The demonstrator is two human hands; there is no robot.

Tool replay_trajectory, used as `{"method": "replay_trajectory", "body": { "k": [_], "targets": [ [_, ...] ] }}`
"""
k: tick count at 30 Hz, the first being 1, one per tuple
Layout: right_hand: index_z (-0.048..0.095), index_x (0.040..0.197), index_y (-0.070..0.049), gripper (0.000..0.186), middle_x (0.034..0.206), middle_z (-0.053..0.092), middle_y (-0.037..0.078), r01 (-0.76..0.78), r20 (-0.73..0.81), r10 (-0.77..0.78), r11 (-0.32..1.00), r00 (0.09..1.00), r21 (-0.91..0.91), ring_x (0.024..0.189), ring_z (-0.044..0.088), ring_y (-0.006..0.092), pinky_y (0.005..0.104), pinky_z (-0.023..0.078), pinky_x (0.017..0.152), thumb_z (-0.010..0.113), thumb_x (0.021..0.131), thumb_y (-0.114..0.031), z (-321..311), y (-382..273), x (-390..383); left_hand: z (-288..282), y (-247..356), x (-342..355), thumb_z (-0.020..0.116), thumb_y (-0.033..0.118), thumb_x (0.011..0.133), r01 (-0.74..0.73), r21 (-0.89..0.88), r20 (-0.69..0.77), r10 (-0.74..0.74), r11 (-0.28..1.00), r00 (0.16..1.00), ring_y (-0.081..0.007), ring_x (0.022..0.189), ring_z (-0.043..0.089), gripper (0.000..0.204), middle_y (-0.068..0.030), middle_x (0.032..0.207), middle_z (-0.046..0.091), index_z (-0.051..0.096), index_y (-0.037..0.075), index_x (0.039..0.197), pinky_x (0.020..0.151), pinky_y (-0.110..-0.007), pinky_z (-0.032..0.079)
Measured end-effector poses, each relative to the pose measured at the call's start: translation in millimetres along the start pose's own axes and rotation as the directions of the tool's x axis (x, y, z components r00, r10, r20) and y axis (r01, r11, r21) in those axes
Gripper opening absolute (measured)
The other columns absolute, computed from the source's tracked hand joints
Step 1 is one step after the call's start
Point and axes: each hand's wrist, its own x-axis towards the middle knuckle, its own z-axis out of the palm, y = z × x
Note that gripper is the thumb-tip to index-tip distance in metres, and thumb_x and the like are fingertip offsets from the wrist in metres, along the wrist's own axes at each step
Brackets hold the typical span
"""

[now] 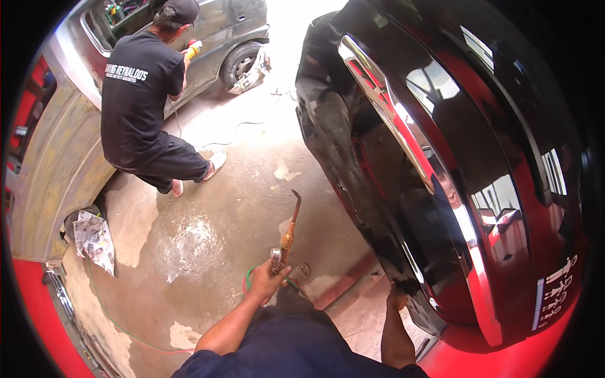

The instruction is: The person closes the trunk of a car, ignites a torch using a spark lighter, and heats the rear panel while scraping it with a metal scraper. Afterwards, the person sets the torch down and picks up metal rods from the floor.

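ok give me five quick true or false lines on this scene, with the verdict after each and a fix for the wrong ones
1. The person's left hand holds a brass-coloured torch. True.
2. The co-worker wears a white shirt. False: the shirt is black with white print.
3. The person's right hand is at the edge of the dark vehicle. True.
4. The torch's bent tip is touching the dark vehicle. False: floor shows between them.
5. The co-worker has a yellow tool in hand. True.
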Motion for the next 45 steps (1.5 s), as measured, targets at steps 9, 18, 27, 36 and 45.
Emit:
{"method": "replay_trajectory", "body": {
  "k": [9, 18, 27, 36, 45],
  "targets": [
    [0.07, 0.115, -0.012, 0.047, 0.1, 0.071, 0.018, 0.434, 0.242, -0.403, 0.896, 0.883, -0.092, 0.083, 0.069, 0.0315, 0.0456, 0.056, 0.075, 0.072, 0.088, -0.05, 77, 93, 135, 16, 18, 9, 0.08, 0.027, 0.088, -0.054, 0.047, 0.057, 0.051, 0.997, 0.997, -0.0138, 0.075, 0.068, 0.029, -0.0112, 0.084, 0.073, 0.07, 0.002, 0.099, 0.071, -0.034, 0.054],
    [0.058, 0.128, -0.013, 0.05, 0.115, 0.064, 0.009, -0.38, 0.678, -0.185, 0.71, 0.712, 0.593, 0.096, 0.062, 0.0243, 0.0426, 0.053, 0.079, 0.071, 0.091, -0.045, 18, -18, 52, 29, 21, 3, 0.08, 0.026, 0.088, -0.063, 0.049, 0.006, 0.063, 0.997, 0.998, -0.0142, 0.075, 0.067, 0.03, -0.0113, 0.084, 0.073, 0.07, 0.002, 0.101, 0.072, -0.034, 0.053],
    [0.055, 0.134, -0.01, 0.046, 0.129, 0.061, 0.01, -0.355, 0.387, -0.441, 0.158, 0.81, 0.922, 0.115, 0.061, 0.0296, 0.0472, 0.05, 0.097, 0.068, 0.098, -0.036, -53, -68, 55, 31, 34, 17, 0.081, 0.026, 0.088, -0.092, -0.036, 0.034, 0.093, 0.995, 0.995, -0.0134, 0.072, 0.065, 0.027, -0.0086, 0.079, 0.071, 0.069, 0.003, 0.095, 0.069, -0.034, 0.052],
    [0.06, 0.13, -0.012, 0.046, 0.129, 0.063, 0.011, -0.183, -0.184, -0.556, -0.539, 0.81, 0.822, 0.133, 0.052, 0.0339, 0.0473, 0.04, 0.113, 0.07, 0.095, -0.041, -205, -196, 2, 0, 57, 74, 0.08, 0.024, 0.088, -0.275, -0.145, 0.06, 0.285, 0.951, 0.957, -0.0116, 0.07, 0.063, 0.029, -0.0071, 0.077, 0.07, 0.067, -0.001, 0.097, 0.066, -0.034, 0.052],
    [0.066, 0.102, -0.01, 0.037, 0.104, 0.066, 0.01, -0.064, -0.156, -0.212, -0.765, 0.965, 0.641, 0.107, 0.061, 0.0267, 0.0416, 0.051, 0.097, 0.073, 0.092, -0.045, -223, -275, -19, -63, 107, 151, 0.079, 0.021, 0.09, -0.26, -0.056, 0.254, 0.265, 0.964, 0.93, -0.0115, 0.076, 0.063, 0.034, -0.0045, 0.085, 0.069, 0.068, -0.003, 0.111, 0.07, -0.031, 0.053]
  ]
}}
